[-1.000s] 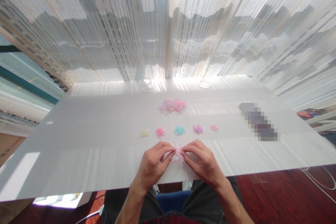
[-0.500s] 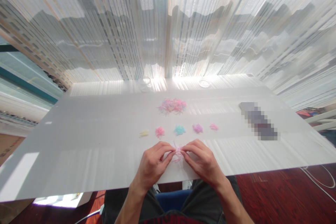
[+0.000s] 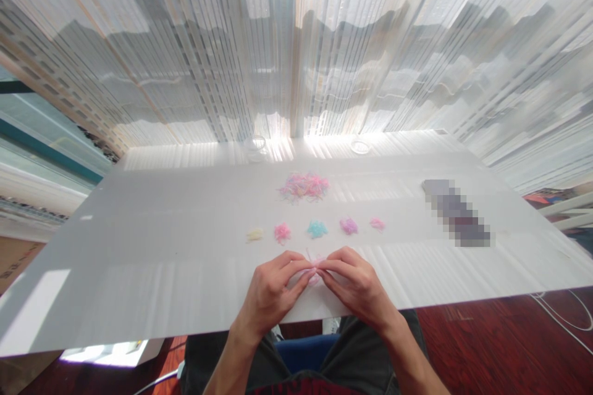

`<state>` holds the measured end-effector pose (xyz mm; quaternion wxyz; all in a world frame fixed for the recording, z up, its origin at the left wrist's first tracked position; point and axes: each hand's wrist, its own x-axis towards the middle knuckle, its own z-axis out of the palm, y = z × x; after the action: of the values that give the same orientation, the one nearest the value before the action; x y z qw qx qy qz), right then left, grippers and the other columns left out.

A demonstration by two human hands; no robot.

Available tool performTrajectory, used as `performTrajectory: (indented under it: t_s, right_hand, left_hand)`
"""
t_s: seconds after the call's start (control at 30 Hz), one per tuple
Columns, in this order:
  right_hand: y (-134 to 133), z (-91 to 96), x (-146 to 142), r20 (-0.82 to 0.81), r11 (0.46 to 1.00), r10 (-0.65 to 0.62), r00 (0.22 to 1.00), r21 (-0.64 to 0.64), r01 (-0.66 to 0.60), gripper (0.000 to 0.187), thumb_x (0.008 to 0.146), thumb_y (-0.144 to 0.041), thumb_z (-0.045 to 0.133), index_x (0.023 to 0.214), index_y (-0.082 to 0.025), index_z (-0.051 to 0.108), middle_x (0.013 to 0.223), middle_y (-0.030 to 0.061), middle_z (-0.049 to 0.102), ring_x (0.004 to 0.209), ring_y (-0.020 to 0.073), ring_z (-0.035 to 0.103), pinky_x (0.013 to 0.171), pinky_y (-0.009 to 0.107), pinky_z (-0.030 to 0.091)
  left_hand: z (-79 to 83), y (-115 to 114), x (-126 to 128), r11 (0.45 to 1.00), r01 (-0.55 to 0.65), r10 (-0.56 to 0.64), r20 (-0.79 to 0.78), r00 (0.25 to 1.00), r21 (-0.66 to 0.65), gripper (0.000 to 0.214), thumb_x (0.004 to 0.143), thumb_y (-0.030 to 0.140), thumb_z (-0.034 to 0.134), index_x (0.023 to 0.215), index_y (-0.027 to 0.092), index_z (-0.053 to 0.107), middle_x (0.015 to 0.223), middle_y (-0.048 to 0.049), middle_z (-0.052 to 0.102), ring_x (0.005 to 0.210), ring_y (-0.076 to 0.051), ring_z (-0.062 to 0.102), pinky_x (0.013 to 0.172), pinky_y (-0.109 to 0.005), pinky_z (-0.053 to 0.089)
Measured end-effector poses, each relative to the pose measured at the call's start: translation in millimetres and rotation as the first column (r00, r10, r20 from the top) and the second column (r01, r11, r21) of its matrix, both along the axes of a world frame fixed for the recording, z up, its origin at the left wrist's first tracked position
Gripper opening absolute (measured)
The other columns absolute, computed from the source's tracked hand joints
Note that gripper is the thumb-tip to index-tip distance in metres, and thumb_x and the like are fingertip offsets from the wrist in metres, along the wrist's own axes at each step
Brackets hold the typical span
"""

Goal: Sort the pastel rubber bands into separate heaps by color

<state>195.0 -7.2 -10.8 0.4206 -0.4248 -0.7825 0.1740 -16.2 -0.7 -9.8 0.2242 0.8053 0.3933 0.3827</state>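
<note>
My left hand (image 3: pixel 277 287) and my right hand (image 3: pixel 356 281) meet fingertip to fingertip above the near part of the white table (image 3: pixel 139 259). Both pinch a small bunch of pale pink rubber bands (image 3: pixel 315 281), whose ends stick out above and below the fingertips. Most of the bunch is hidden by my fingers. Just beyond my hands runs a row of small sorted heaps: a yellow heap (image 3: pixel 254 234), a bright pink heap (image 3: pixel 282 232), a turquoise heap (image 3: pixel 317 229), a purple heap (image 3: pixel 349 226) and a light pink heap (image 3: pixel 377 223).
A larger mixed-colour pile (image 3: pixel 304 187) lies farther back. Two clear round containers or lids, a left one (image 3: pixel 256 144) and a right one (image 3: pixel 360 147), sit by the curtain (image 3: pixel 213 74). On the right lies a pixelated dark oblong object (image 3: pixel 458 213).
My fingertips have come closer together and now touch over the pale pink rubber bands, covering more of them. The heaps and the large pile look unmoved.
</note>
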Motion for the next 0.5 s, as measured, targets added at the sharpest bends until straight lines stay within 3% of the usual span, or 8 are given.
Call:
performTrajectory:
  t_s: [0.5]
  right_hand:
    - [-0.8, 0.9, 0.0, -0.025, 1.000, 0.012, 1.000, -0.024, -0.012, 0.009, 0.097, -0.019, 0.064, 0.101, -0.022, 0.072, 0.087, 0.0052, 0.069, 0.080, 0.0193, 0.066, 0.071, 0.032, 0.057]
  left_hand:
    - [2.5, 0.0, 0.1, 1.000, 0.008, -0.008, 0.000, 1.000, -0.014, 0.010, 0.098, 0.018, 0.061, 0.101, 0.021, 0.071, 0.093, -0.0042, 0.073, 0.084, -0.015, 0.071, 0.073, -0.022, 0.057]
